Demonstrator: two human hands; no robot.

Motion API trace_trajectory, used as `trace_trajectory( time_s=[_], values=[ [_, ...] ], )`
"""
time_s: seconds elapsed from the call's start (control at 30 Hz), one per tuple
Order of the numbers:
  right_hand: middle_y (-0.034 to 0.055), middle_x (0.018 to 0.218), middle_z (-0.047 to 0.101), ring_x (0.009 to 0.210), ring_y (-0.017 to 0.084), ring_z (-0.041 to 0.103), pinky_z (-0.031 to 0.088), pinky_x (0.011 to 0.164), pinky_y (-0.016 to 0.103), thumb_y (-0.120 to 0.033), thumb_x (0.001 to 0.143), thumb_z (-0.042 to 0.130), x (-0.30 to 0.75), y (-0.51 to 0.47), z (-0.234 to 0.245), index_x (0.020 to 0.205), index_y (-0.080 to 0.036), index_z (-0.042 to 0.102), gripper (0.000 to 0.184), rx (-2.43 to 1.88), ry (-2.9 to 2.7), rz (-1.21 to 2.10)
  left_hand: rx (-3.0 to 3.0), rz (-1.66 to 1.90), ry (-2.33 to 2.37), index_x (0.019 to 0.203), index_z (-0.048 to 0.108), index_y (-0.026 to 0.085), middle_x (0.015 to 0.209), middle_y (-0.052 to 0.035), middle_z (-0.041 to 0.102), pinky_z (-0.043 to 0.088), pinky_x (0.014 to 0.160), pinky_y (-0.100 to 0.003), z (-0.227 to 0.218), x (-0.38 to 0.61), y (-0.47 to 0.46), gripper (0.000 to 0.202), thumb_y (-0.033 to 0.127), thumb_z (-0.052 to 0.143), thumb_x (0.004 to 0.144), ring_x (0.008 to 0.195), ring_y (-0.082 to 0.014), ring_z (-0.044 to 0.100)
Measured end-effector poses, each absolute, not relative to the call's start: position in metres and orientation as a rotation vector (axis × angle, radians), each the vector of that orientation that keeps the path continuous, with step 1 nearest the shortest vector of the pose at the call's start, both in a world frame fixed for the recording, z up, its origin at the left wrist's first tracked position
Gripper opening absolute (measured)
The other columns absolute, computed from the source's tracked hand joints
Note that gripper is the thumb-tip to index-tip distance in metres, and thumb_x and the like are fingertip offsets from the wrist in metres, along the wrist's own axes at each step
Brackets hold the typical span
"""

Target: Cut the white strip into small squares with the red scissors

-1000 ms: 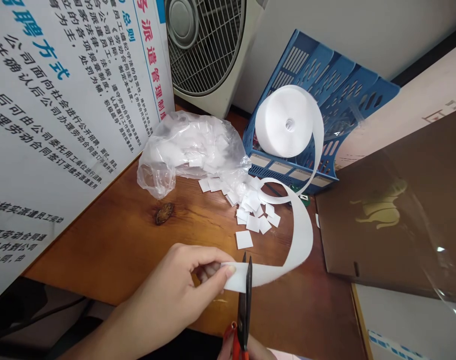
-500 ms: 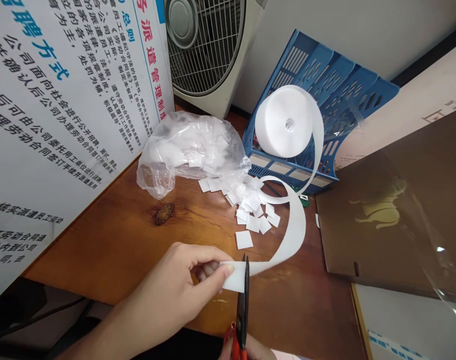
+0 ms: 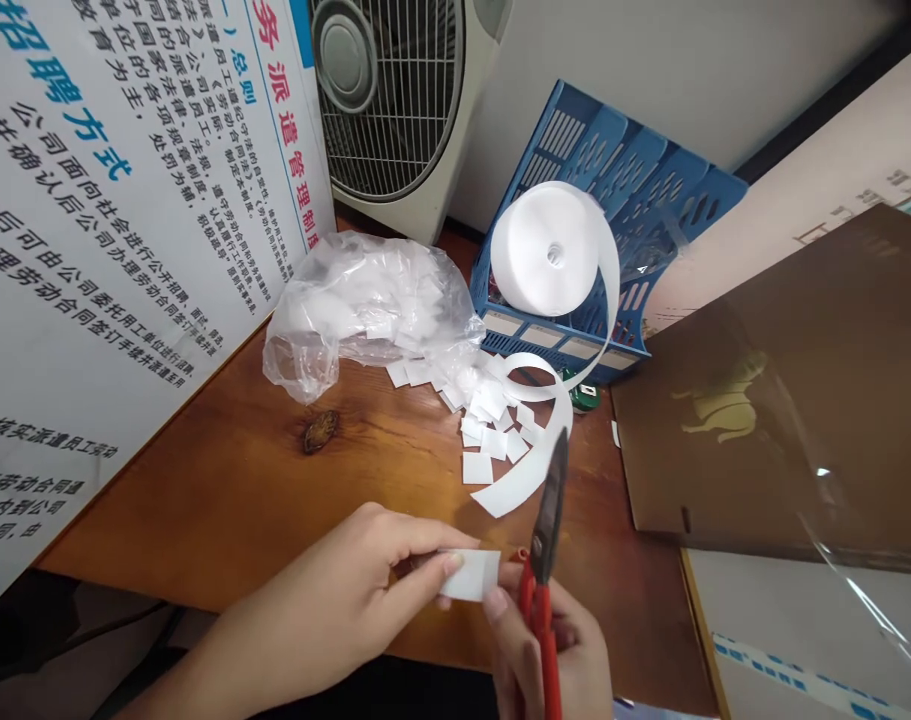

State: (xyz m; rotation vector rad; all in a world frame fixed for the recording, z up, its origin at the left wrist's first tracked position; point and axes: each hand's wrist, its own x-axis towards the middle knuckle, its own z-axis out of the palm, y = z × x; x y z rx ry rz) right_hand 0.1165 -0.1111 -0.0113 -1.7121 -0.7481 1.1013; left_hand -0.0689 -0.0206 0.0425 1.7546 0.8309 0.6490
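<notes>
Wooden desk point(image 3: 222, 500) as the base for everything, hemmed on its left by a big printed white board point(image 3: 125, 200), with a grey fan point(image 3: 395, 100) at the back

Right of the desk centre, a brown cardboard sheet point(image 3: 785, 400) under clear film

Behind the centre, a blue file rack point(image 3: 612, 190) carrying a white tape roll point(image 3: 549, 250), its loose strip point(image 3: 534, 470) curling down to a free cut end on the wood

Left of the rack, a crumpled clear plastic bag point(image 3: 365, 300); spilling from its mouth, a heap of small white squares point(image 3: 492, 425)

At the desk's near edge, left hand point(image 3: 350, 600) pinching 1 cut white piece point(image 3: 470, 575) between thumb and fingers, other fingers curled loosely

Just right of it, right hand point(image 3: 552, 650) wrapped around red-handled scissors point(image 3: 545, 560), blades together and pointing up toward the strip, thumb tip touching the piece

Risks, as a judgement: blade tips close to the left fingertips, so a careless swing could nick them; light piece likely to slip from the pinch off the near edge; roll perched loosely on the rack, prone to tumbling under a tug on the strip
</notes>
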Motion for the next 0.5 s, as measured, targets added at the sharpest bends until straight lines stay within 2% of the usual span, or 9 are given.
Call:
trace_trajectory(
  time_s=[0.13,0.2,0.27,0.33,0.4,0.5],
  values=[
    [-0.009,0.042,0.039,0.031,0.007,0.031,0.02,0.032,0.019,-0.054,0.081,0.075,0.122,-0.072,0.011,0.081,-0.018,0.059,0.04,-1.638,-0.907,1.011,1.825,0.776,0.952,0.117,0.078,0.025,0.111,-0.0041,0.079,0.052,0.096,-0.027,0.033,-0.072,-0.01,0.034,0.035,0.047,0.107,0.108,-0.0226,0.072],
    [-0.0074,0.045,0.044,0.034,0.007,0.038,0.029,0.036,0.02,-0.046,0.084,0.074,0.128,-0.046,0.024,0.081,-0.016,0.062,0.033,-1.585,-1.047,0.894,1.833,0.882,1.103,0.124,0.074,0.022,0.121,-0.0062,0.076,0.051,0.1,-0.03,0.027,-0.073,-0.002,0.034,0.034,0.047,0.107,0.113,-0.0227,0.069],
    [-0.0024,0.058,0.057,0.047,0.01,0.053,0.042,0.047,0.02,-0.041,0.081,0.078,0.138,-0.016,0.036,0.082,-0.014,0.066,0.03,-1.524,-1.095,0.807,1.904,0.936,1.15,0.118,0.074,0.021,0.121,-0.0071,0.072,0.051,0.098,-0.03,0.022,-0.07,0.002,0.03,0.033,0.048,0.107,0.112,-0.0222,0.067],
    [0.0021,0.073,0.067,0.066,0.015,0.063,0.049,0.061,0.023,-0.038,0.076,0.083,0.151,0.011,0.042,0.087,-0.013,0.072,0.03,-1.461,-1.111,0.654,1.998,0.966,1.062,0.119,0.073,0.023,0.113,-0.0053,0.07,0.052,0.093,-0.029,0.019,-0.064,0.001,0.027,0.028,0.05,0.105,0.103,-0.0192,0.068],
    [0.0032,0.078,0.069,0.072,0.017,0.064,0.051,0.067,0.026,-0.039,0.076,0.083,0.163,0.031,0.041,0.093,-0.014,0.074,0.032,-1.396,-1.095,0.519,2.062,0.921,0.957,0.123,0.07,0.026,0.107,-0.002,0.071,0.053,0.085,-0.026,0.015,-0.055,-0.003,0.025,0.024,0.054,0.103,0.095,-0.0163,0.069],
    [0.0019,0.073,0.065,0.068,0.016,0.061,0.05,0.065,0.027,-0.041,0.081,0.078,0.176,0.043,0.031,0.091,-0.014,0.072,0.03,-1.308,-1.035,0.383,2.178,0.828,0.883,0.106,0.074,0.025,0.099,-0.0013,0.072,0.053,0.077,-0.026,0.01,-0.042,-0.008,0.016,0.021,0.06,0.1,0.085,-0.0155,0.069]
  ],
)
